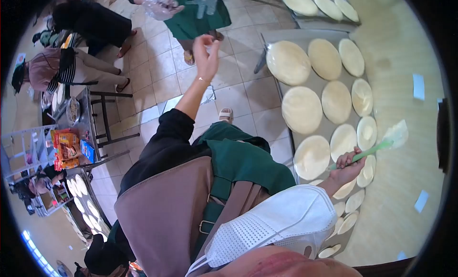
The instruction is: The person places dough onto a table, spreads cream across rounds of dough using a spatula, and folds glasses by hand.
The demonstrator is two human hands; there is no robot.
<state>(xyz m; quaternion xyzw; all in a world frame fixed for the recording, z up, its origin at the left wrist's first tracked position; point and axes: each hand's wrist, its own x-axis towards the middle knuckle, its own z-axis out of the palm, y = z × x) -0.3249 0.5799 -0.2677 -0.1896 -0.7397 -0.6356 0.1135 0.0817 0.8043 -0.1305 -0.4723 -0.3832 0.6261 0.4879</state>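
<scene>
My right hand [349, 165] is closed around the light green handle of a spatula [365, 153]. Its pale, translucent-looking blade points right, over the edge of a long table [292, 146]. Beneath and beside that hand lie round, flat, pale dough discs [312, 157] in rows. A few discs near the far side carry a pale smear or lump [366, 133]. My left hand [206, 56] is raised over the tiled floor with its fingers loosely bent and apart, holding nothing.
A person in a green apron with clear plastic gloves [161, 6] stands ahead. Another table [317, 24] with discs stands at the upper right, beside a wall [405, 76]. On the left, people work near a table [86, 100] with orange packets [67, 146] and a bowl [72, 110].
</scene>
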